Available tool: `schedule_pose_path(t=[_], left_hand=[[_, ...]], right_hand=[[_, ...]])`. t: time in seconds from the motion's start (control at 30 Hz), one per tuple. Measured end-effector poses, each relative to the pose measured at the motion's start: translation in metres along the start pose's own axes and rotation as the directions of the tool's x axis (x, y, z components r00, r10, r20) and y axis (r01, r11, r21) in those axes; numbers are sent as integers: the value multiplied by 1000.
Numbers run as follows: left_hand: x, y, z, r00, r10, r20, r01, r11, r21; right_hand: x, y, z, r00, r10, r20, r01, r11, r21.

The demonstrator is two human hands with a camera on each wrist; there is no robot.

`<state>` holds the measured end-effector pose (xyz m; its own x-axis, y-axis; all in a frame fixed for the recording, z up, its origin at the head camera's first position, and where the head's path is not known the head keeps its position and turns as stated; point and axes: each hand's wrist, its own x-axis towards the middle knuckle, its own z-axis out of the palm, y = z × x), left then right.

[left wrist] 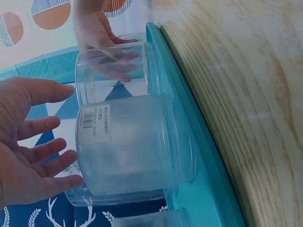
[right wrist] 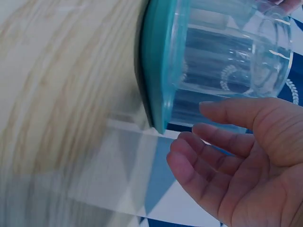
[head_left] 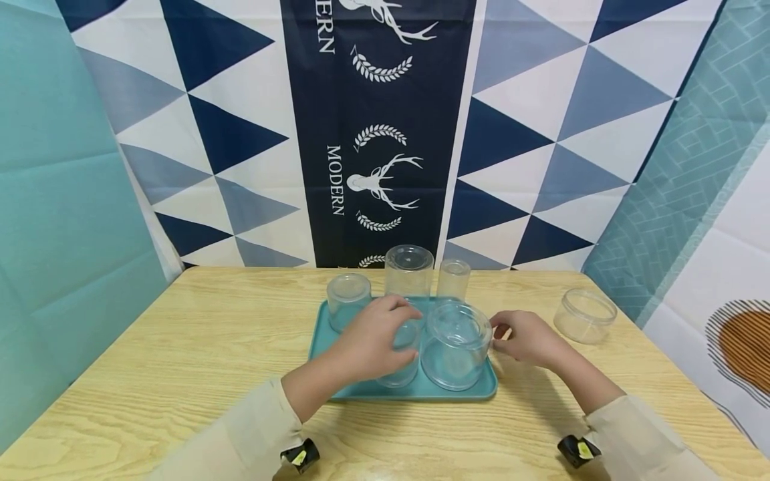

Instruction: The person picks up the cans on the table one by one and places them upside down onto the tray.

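Several clear plastic jars stand on a teal tray [head_left: 433, 393]. My left hand [head_left: 374, 339] is over a jar [left wrist: 130, 146] with a barcode label, at the tray's front middle. Its fingers are spread around the jar's top, with a gap showing in the left wrist view. Right of that jar is a wide, squat jar [head_left: 455, 364]. Beside its right side is my right hand [head_left: 528, 339], fingers loosely bent and nothing between them in the right wrist view.
At the tray's back are a short jar [head_left: 344, 310], a tall jar [head_left: 409, 277] and a slim jar [head_left: 454, 280]. A low clear container [head_left: 583, 324] sits apart on the wooden table [head_left: 210, 347], at the right. A patterned cloth [head_left: 240, 133] hangs behind.
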<state>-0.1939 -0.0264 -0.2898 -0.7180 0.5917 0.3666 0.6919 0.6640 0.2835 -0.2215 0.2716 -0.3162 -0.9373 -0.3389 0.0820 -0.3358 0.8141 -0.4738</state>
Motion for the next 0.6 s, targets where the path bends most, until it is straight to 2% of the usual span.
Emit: schedule_pose_path(t=[0.2,0.43,0.6], left_hand=[[1,6,2,996,45,-74,-47,999,-24],[5,18,4,996,48,-79,-51,998,-37],[8,26,7,989,84,-118,-89,995,-37]], right_hand=[[-11,2,-17,994,-90,-59,84,992,-94],[-27,6,-38,987,-158,-35,151,978,-145],[-36,11,-50,978,-191,-79,174,966,-190]])
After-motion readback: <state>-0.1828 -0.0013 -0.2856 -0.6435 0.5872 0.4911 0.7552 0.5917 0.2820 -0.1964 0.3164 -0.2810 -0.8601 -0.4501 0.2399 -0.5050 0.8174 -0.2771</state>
